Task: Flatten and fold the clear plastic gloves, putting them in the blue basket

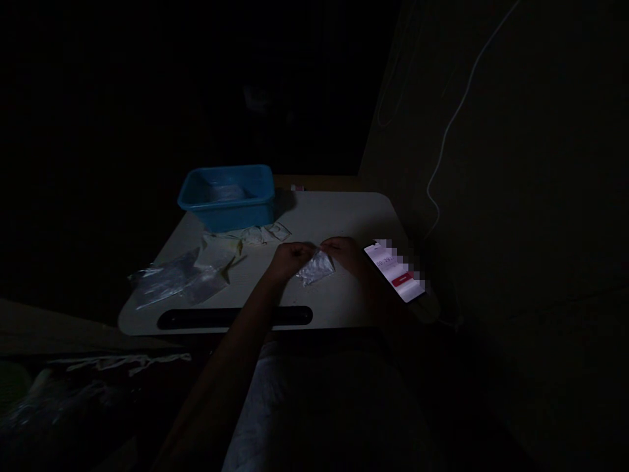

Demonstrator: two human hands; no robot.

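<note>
A small clear plastic bag (316,267) is held near the middle of the white table (344,213). My left hand (291,259) is closed on the bag's upper left edge, and my right hand (343,251) pinches its top right corner. The two hands are close together, with the bag hanging between and below the fingertips. What the bag contains is too dark to make out. Several small crumpled packets (258,235) lie in a row beyond my left hand. Flat clear plastic bags (170,276) lie on the table's left side.
A blue plastic basin (236,215) stands at the table's back left, with something pale inside. A lit phone (397,272) lies at the right edge. A dark slot (196,318) runs along the front edge. A white cable (445,134) hangs along the wall.
</note>
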